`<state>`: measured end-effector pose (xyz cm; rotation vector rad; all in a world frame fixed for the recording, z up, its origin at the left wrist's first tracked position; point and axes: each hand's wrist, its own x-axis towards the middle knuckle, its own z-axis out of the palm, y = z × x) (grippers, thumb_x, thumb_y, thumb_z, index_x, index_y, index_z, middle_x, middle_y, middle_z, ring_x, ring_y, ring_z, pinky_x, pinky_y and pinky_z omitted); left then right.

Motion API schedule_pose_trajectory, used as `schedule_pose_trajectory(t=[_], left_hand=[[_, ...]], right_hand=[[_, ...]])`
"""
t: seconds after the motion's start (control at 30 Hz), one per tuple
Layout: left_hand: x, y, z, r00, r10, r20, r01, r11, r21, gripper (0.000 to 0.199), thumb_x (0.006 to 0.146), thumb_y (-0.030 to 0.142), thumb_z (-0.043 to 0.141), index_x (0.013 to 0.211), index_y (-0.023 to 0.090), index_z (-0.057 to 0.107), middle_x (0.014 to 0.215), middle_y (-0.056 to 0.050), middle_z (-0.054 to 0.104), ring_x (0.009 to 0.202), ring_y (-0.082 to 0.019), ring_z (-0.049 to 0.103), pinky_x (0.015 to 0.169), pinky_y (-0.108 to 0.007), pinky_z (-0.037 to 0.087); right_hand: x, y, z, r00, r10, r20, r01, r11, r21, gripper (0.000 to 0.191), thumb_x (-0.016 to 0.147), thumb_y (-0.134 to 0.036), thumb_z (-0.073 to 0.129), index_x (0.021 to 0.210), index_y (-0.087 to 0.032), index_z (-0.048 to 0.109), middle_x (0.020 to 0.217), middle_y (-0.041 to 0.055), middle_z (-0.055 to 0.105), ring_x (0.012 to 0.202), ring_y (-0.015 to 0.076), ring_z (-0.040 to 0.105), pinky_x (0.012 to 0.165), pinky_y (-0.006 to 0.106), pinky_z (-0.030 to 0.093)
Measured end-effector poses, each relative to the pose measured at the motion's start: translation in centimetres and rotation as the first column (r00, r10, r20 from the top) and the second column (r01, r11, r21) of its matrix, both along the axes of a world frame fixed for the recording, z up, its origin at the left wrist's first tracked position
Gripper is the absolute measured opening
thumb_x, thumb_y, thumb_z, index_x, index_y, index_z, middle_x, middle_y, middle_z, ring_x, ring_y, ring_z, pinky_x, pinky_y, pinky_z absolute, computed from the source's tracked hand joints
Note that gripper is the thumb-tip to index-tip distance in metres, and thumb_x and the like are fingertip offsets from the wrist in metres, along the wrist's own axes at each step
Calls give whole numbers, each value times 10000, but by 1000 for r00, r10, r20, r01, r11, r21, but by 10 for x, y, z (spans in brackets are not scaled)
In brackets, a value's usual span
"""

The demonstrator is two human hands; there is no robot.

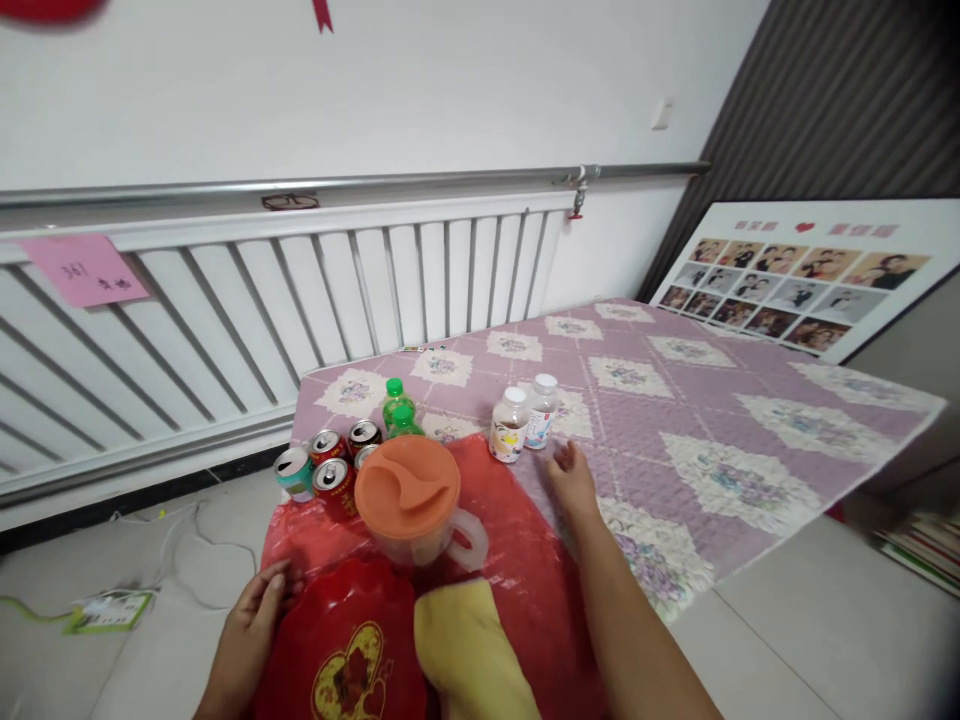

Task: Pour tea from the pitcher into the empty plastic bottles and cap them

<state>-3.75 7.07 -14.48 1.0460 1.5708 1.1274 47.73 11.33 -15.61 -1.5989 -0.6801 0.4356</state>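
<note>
My left hand (259, 608) rests at the left edge of a scalloped red tray (300, 640) with a gold heart print, thumb apart from loosely bent fingers, nothing visibly gripped. Over the purple floral cloth, my right hand (573, 482) is open and empty, fingers slightly curled. It is close to two clear plastic bottles with white caps, a front bottle (509, 428) and a rear bottle (541, 415). Between my hands stands a clear pitcher (409, 548) with an orange lid (407, 487). A folded yellow cloth (472, 650) lies beside the tray.
Several drink cans (332, 478) and two green-capped bottles (395, 400) cluster behind the pitcher. A red plastic sheet (517, 530) covers part of the floral tablecloth (622, 375). A white radiator (360, 290) runs along the wall. A photo board (795, 270) leans at the right.
</note>
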Motion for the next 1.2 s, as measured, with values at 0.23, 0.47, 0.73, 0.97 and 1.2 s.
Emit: schedule_pose_trajectory(t=[0.23,0.47,0.73,0.97,1.2], left_hand=[[0,1,0,999,-51,14,50,997,66,518,751,587,652,1071,181,642,876,-58,771,850,-253,736,846,-390,595],[-2,6,-6,995,-94,-21,96,981,171,566,759,658,584,1020,161,647,916,-91,751,847,-266,725,837,-411,583],[-4,7,-1,992,-117,-50,125,969,213,517,758,611,576,1005,167,672,969,-97,755,930,-283,716,891,-418,556],[-5,2,3,982,-146,-121,168,964,204,518,752,605,563,1005,168,680,1000,-99,752,956,-282,708,921,-416,538],[-5,0,2,971,-153,-182,182,971,153,578,748,657,546,1036,170,666,993,-98,749,958,-294,700,927,-423,530]], right_hand=[[-28,-69,5,987,-13,-159,14,1000,4,848,684,-598,661,1392,-179,455,1432,154,555,1275,281,573,1073,446,458],[-62,-138,18,996,-10,-85,1,995,-104,869,668,-632,655,1366,-142,491,1356,159,615,1281,308,569,1108,428,419],[-80,-145,40,981,76,176,-20,955,-297,607,692,-546,560,1118,-126,661,1171,175,723,1108,329,675,985,426,511],[-75,-131,49,860,306,410,-77,870,-487,455,790,-441,589,1120,-146,696,1082,127,752,1011,277,698,934,381,514],[-71,-133,35,694,363,622,116,796,-594,399,907,-345,546,1226,-141,672,1215,184,652,1150,332,573,996,444,414]])
